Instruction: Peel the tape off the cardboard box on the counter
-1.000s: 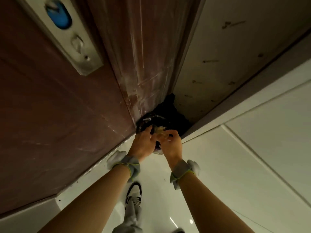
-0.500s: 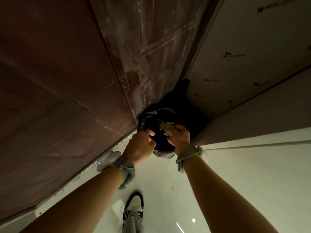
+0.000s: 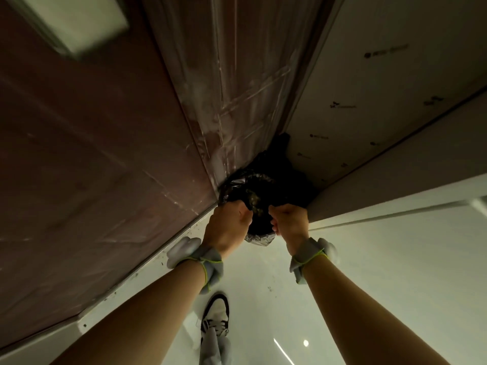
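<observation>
No cardboard box or counter is in view. A black plastic rubbish bag (image 3: 266, 191) sits on the floor in the corner where a brown door meets a pale wall. Inside its mouth lies a crumpled, pale wad (image 3: 255, 200), possibly tape. My left hand (image 3: 228, 227) grips the bag's rim on the left side with curled fingers. My right hand (image 3: 290, 221) grips the rim on the right side. Both hands hold the mouth of the bag apart. Grey bands wrap both wrists.
The brown door (image 3: 105, 167), covered in scuffed plastic film, fills the left. A pale wall panel (image 3: 382, 88) stands at the right. A glossy white floor (image 3: 395, 272) stretches below. My shoe (image 3: 216, 316) stands on the floor between my forearms.
The crumpled wad left my fingers and now lies in the bag. My hands moved apart, each taking the bag's rim. The view swung a little.
</observation>
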A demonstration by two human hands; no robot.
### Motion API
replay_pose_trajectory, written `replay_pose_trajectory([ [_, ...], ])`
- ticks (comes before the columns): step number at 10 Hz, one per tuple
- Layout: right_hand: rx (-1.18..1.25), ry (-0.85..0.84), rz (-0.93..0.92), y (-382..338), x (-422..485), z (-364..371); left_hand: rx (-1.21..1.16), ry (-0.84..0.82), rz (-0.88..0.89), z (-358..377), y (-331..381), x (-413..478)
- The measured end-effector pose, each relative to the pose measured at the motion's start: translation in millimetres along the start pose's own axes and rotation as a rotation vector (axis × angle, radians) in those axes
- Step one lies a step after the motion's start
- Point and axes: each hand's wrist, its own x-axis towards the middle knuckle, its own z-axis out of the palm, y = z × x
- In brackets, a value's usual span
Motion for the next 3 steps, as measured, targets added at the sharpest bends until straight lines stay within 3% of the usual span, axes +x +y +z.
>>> replay_pose_trajectory([
  [3,0.081,-0.052,-0.11,-89,-147,-56,-0.132,0.084,0.077,-98,87,-102],
])
